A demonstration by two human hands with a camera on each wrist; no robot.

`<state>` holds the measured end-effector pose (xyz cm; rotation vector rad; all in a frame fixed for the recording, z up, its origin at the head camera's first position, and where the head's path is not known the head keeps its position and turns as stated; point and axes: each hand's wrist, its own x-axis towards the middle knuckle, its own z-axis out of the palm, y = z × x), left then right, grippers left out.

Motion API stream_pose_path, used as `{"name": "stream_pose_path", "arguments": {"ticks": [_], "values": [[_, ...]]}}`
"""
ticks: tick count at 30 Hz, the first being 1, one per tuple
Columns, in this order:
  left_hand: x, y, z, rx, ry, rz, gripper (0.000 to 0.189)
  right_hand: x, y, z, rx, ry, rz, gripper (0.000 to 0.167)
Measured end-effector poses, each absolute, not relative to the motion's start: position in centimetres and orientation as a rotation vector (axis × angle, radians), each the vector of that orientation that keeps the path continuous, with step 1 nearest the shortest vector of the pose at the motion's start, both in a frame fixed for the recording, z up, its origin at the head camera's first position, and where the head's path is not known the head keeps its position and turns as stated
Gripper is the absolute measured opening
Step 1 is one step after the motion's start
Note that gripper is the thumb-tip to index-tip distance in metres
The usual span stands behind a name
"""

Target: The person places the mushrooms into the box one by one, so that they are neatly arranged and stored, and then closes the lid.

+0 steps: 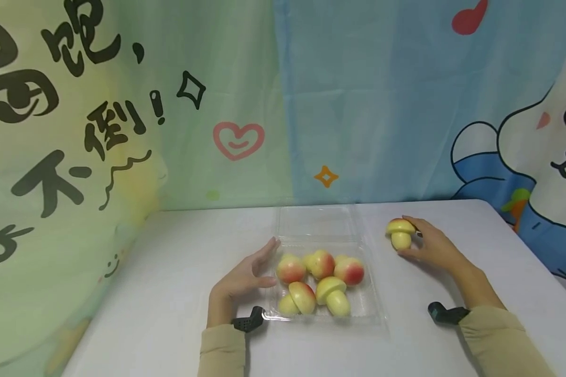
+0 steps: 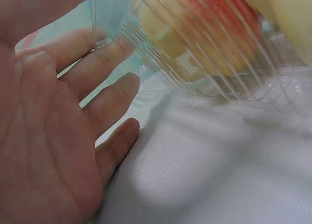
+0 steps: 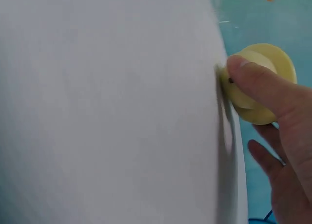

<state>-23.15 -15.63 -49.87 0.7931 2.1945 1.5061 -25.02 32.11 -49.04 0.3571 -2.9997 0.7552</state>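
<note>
My right hand point(image 1: 431, 245) pinches a toy mushroom point(image 1: 400, 233) between thumb and fingers, at the back right of the table. It has a yellow stem and a yellow cap with a reddish top; the right wrist view shows the thumb on the stem end of this mushroom point(image 3: 261, 72). A clear plastic box point(image 1: 370, 309) sits mid-table with several more mushrooms inside, some stem up, others on their side, such as one mushroom point(image 1: 332, 296) at the front. Beside the box's left wall, my left hand point(image 1: 245, 275) is spread with extended fingers, their tips at the ribbed plastic point(image 2: 161, 63).
The box's transparent lid point(image 1: 316, 221) lies folded back behind it on the white table point(image 1: 179, 251). A printed cloth backdrop point(image 1: 358, 104) hangs along the table's far edge and left side. Each wrist carries a black camera mount.
</note>
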Motion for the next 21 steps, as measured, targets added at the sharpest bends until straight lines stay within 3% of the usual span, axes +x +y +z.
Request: {"name": "stream_pose_path", "arguments": {"ticks": [10, 21], "values": [[-23.1, -15.8, -50.1, 0.781, 2.207, 1.493, 0.098, -22.8, 32.3, -50.9, 0.138, -2.85, 1.22, 0.099], [-23.4, -16.0, -50.0, 0.777, 2.179, 1.504, 0.098, -21.5, 31.9, -50.7, 0.014, -2.862, 1.379, 0.1]]}}
